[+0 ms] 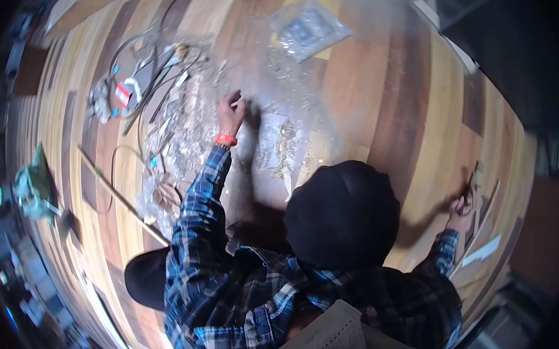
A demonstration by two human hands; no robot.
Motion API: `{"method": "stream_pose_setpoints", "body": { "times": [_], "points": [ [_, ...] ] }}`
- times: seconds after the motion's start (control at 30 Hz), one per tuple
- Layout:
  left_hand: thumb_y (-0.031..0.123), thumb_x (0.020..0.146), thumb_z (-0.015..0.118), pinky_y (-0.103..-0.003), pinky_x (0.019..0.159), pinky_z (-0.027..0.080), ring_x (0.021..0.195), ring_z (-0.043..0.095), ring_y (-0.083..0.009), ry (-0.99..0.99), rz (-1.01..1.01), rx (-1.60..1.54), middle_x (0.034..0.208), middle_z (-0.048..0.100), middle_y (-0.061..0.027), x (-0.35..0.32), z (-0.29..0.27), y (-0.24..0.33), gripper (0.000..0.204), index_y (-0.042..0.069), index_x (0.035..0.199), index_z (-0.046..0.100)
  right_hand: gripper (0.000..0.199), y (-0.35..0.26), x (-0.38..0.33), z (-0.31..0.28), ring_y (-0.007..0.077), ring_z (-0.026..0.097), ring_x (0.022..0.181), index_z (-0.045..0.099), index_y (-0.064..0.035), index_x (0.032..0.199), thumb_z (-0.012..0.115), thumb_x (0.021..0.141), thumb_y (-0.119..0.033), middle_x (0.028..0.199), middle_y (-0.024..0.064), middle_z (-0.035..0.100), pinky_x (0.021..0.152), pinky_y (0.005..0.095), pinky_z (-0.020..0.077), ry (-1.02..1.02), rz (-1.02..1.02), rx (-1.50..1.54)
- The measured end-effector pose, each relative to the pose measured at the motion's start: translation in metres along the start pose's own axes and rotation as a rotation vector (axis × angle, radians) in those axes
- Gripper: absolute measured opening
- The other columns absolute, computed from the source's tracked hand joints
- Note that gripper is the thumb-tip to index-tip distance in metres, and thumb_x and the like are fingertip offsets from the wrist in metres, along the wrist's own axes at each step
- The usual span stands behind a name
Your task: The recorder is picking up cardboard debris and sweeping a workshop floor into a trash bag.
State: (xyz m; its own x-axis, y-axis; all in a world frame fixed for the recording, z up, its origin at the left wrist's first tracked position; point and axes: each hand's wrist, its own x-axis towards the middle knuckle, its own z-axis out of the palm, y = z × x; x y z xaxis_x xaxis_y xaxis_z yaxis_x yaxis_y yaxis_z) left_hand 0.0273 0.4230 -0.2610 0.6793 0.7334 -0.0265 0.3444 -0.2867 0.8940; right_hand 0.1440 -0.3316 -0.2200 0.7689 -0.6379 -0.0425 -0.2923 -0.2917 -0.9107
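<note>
The left hand (232, 111), a red band (226, 139) at its wrist, hangs with bent fingers just beside the pile of loose rubbish (183, 112) on the striped floor (353, 89) — whether it grips anything, I cannot tell. The right hand (461, 218) is well apart, beside a narrow strip (488, 208); its fingers are blurred, so its grip cannot be told either. A dark cable (153, 68) curls at the rubbish, and a clear plastic packet (309, 31) lies beyond the left hand.
</note>
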Motion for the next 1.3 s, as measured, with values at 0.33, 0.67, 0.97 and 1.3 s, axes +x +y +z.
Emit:
{"method": "stream_pose_setpoints", "body": {
  "times": [0.33,0.67,0.97,1.3],
  "points": [
    [0.012,0.074,0.06,-0.047,0.074,0.05,0.087,0.057,-0.0377,0.229,0.367,0.887,0.09,0.059,-0.0192,0.113,-0.145,-0.07,0.015,0.004,0.087,0.062,0.02,-0.075,-0.112,0.238,0.0083,0.062,0.071,0.065,0.0009,0.105,0.062,0.09,-0.012,0.082,0.0044,0.066,0.06,0.0179,0.0487,-0.801,0.072,0.133],
    [0.005,0.078,0.053,-0.043,0.082,0.049,0.094,0.062,-0.0347,-0.351,0.178,1.028,0.092,0.065,-0.0185,0.151,-0.27,-0.122,0.022,0.003,0.095,0.066,0.055,-0.176,-0.194,0.444,0.0359,0.052,0.113,0.049,0.0001,0.128,0.07,0.08,-0.016,0.128,0.0207,0.053,0.095,0.0408,0.0424,-1.062,-1.314,-0.626],
    [0.015,0.067,0.071,-0.043,0.082,0.051,0.096,0.059,-0.0328,-0.214,0.069,1.135,0.101,0.055,-0.0168,0.153,-0.244,-0.119,0.04,0.0,0.102,0.059,0.08,-0.167,-0.194,0.477,0.0404,0.04,0.128,0.042,0.0009,0.137,0.08,0.068,-0.016,0.144,0.024,0.038,0.106,0.0421,0.0351,-1.122,-1.278,-0.813],
    [0.008,0.072,0.067,-0.039,0.081,0.045,0.091,0.061,-0.0256,-0.212,0.531,1.092,0.095,0.06,-0.004,0.143,-0.346,-0.093,0.038,0.015,0.106,0.053,0.083,-0.172,-0.202,0.487,0.0402,0.036,0.132,0.041,0.0022,0.138,0.081,0.067,-0.016,0.144,0.0247,0.038,0.109,0.0419,0.032,-1.14,-1.265,-0.829]
  ]
}}
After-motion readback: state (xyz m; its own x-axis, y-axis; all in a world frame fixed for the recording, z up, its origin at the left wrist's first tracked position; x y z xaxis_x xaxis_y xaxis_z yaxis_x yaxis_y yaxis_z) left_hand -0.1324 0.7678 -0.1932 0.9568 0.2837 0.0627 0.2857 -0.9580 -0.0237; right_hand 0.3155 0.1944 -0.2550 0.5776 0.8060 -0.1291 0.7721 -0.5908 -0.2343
